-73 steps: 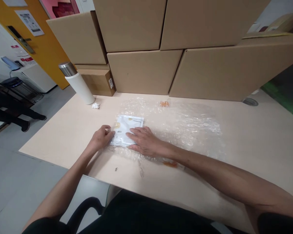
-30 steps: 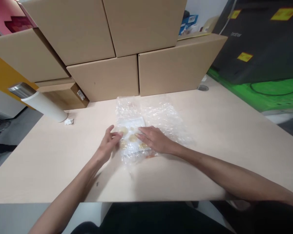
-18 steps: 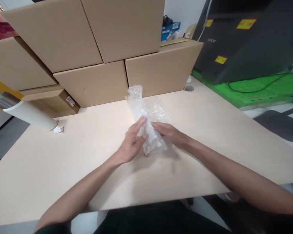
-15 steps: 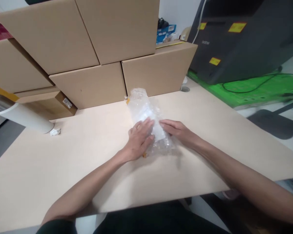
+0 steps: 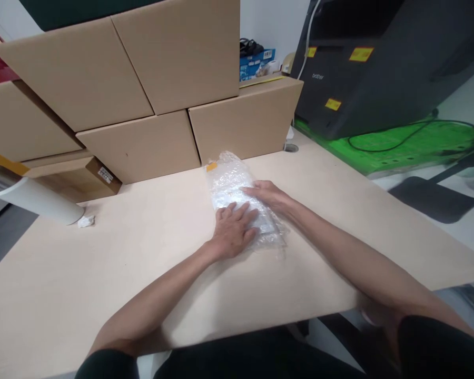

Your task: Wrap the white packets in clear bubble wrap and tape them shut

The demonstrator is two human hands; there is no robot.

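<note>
Behind the bubble wrap (image 5: 231, 176), stacked cardboard boxes (image 5: 138, 102), white bottle (image 5: 47, 201) at left

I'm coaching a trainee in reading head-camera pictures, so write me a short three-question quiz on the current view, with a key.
1. True or false: the left hand lies with spread fingers on the clear plastic wrap.
2. Multiple choice: where is the crumpled white scrap in relation to the white bottle?
A) On top of its cap
B) Next to its base
C) Hidden behind it
3. Short answer: which hand is nearer the stacked cardboard boxes?

Key: 1. True. 2. B, next to its base. 3. The right hand.
</note>
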